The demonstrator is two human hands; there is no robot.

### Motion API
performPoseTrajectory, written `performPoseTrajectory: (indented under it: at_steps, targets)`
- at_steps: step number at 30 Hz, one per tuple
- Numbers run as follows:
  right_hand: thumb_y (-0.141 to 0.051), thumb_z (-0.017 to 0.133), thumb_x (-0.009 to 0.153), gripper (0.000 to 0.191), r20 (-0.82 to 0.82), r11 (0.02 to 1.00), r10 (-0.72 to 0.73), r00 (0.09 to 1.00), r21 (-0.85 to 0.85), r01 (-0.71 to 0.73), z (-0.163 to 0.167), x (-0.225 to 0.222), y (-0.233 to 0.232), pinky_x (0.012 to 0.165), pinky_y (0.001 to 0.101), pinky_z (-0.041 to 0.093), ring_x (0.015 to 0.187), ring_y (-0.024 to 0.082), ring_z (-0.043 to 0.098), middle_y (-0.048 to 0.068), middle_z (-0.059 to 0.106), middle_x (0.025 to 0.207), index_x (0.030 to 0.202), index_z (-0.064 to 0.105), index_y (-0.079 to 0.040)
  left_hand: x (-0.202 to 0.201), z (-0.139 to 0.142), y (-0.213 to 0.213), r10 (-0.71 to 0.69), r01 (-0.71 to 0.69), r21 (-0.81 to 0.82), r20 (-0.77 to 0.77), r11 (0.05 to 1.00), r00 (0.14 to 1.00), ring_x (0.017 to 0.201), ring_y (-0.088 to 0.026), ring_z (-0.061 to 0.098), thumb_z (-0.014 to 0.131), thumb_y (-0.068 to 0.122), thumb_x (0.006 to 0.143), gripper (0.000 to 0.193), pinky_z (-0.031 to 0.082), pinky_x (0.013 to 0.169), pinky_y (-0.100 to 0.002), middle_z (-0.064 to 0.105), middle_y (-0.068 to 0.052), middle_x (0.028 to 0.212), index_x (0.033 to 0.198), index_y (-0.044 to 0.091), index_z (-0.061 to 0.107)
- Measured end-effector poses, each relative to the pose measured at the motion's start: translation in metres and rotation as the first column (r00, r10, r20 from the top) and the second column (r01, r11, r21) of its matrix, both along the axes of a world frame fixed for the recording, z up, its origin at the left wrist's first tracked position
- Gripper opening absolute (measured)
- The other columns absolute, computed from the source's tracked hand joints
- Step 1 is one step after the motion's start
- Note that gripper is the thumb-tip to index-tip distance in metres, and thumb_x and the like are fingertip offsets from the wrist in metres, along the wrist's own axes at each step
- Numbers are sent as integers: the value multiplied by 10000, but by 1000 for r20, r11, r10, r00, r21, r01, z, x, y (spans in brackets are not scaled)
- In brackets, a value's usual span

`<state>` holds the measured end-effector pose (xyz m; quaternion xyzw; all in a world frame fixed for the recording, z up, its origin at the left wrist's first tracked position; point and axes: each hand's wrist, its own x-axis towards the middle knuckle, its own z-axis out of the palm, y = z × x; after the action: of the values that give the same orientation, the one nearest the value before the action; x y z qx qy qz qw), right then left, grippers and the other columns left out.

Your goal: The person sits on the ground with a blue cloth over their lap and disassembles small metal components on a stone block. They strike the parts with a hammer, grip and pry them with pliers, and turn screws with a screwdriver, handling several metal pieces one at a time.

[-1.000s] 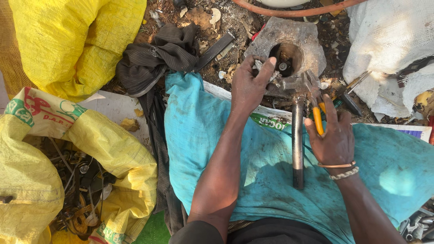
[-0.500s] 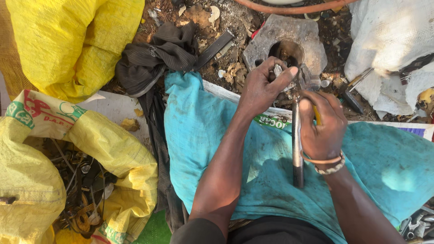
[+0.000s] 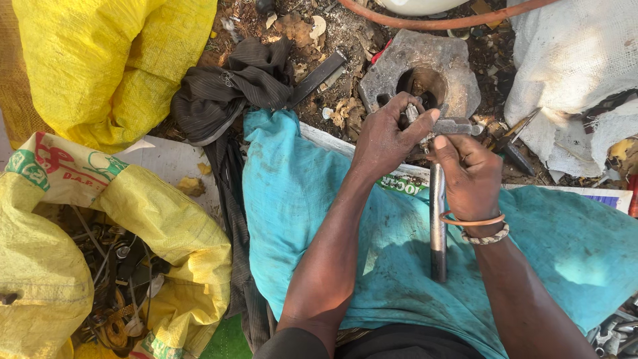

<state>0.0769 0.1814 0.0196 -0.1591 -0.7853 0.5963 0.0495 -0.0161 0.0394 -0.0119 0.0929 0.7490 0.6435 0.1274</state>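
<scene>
Upper right of centre: left hand [image 3: 384,136] pinches a small metal part [image 3: 413,113]; right hand [image 3: 468,174], just beside it, grips a hammer [image 3: 437,226] whose handle runs down the frame.

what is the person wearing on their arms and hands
Both forearms are bare, with no sleeves or gloves in view. The right hand has two bracelets at the wrist: a thin plain orange-brown ring and, beside it, a beaded or braided band in pale and dark tones. The left hand wears nothing that shows.
</scene>
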Motion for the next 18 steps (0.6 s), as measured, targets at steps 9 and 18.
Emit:
performPoseTrajectory:
  at_steps: [9,18]
  targets:
    - [-213,743,1028,350,-92,1000,0,996,-19,-2,-4,3,1,827,289,564,929,140,667,106,692,1061,1200,622,67,-1,10,-3,-61,65,-27,133,998,989,568,-188,578,702,530,860,444,474,566,-396,588,-74,589,995,108,688]
    - [-205,710,1011,343,3,979,22,1000,-202,-21,6,0,-5,837,316,598,935,150,691,114,716,1069,1184,637,82,0,9,-1,-65,65,0,134,998,989,550,-141,575,701,524,873,434,472,551,-353,596,-40,589,967,101,685]
